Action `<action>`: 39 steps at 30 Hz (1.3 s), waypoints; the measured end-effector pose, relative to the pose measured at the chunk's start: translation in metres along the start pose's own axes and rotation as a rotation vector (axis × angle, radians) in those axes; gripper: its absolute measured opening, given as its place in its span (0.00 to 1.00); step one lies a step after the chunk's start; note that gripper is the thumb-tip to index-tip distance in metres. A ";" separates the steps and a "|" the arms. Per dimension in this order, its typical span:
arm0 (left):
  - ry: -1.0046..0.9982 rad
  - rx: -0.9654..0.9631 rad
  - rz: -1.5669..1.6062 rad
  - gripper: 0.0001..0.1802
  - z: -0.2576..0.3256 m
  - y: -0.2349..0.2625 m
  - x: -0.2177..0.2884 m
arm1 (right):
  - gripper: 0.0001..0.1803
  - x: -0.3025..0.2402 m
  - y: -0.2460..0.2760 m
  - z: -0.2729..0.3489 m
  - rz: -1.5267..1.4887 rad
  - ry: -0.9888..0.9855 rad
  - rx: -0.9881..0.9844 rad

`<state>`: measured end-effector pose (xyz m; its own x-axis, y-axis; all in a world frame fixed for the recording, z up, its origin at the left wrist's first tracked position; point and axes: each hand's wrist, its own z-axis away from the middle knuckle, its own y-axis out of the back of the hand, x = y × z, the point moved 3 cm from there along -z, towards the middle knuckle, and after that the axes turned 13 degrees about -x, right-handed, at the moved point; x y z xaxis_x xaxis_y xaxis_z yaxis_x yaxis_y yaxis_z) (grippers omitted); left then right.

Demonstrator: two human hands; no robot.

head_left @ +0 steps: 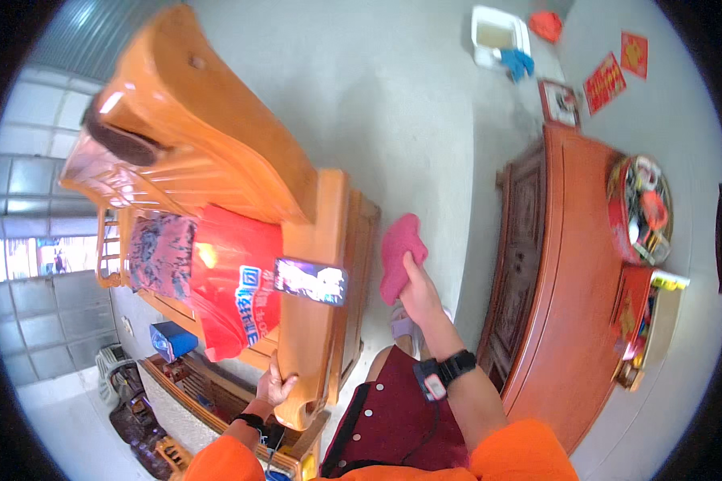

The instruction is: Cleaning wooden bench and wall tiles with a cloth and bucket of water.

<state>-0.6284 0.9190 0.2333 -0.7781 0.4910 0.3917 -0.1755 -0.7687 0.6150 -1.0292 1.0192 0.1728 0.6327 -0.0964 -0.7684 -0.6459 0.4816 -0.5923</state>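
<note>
- One wooden sofa (217, 136) fills the picture from nine to twelve o'clock; its broad armrest (317, 272) runs down toward six.
- One long wooden cabinet (565, 280) stands at three o'clock, bearing one round red tin (618, 212).
- Two cushions lie on the seat: one red cushion (233, 280) with a blue-and-white label, one dark patterned cushion (160, 252) at its nine.
- Two red wall signs (618, 72) hang at one o'clock.
- One phone (310, 280) lies flat on the armrest.
- One pink cloth (397, 252) hangs at centre, directly at twelve of the right hand (419, 297), which is clamped on its lower end.
- The left hand (274, 385), at seven o'clock, is closed on the armrest's end.
</note>
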 end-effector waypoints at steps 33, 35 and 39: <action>0.454 0.994 0.452 0.28 -0.134 0.561 0.247 | 0.33 -0.214 -0.162 -0.279 0.405 -0.154 -1.263; 0.491 0.942 0.363 0.27 -0.140 0.562 0.242 | 0.35 -0.141 -0.123 -0.278 0.175 -0.594 -0.982; 0.588 0.879 0.212 0.27 -0.137 0.564 0.242 | 0.39 -0.109 -0.104 -0.271 0.172 -0.993 -0.967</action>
<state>-0.9982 0.5481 0.5808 -0.9507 -0.0715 0.3019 0.3092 -0.1366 0.9411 -1.1470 0.7441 0.2526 0.2883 0.7483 -0.5974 -0.5230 -0.3995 -0.7529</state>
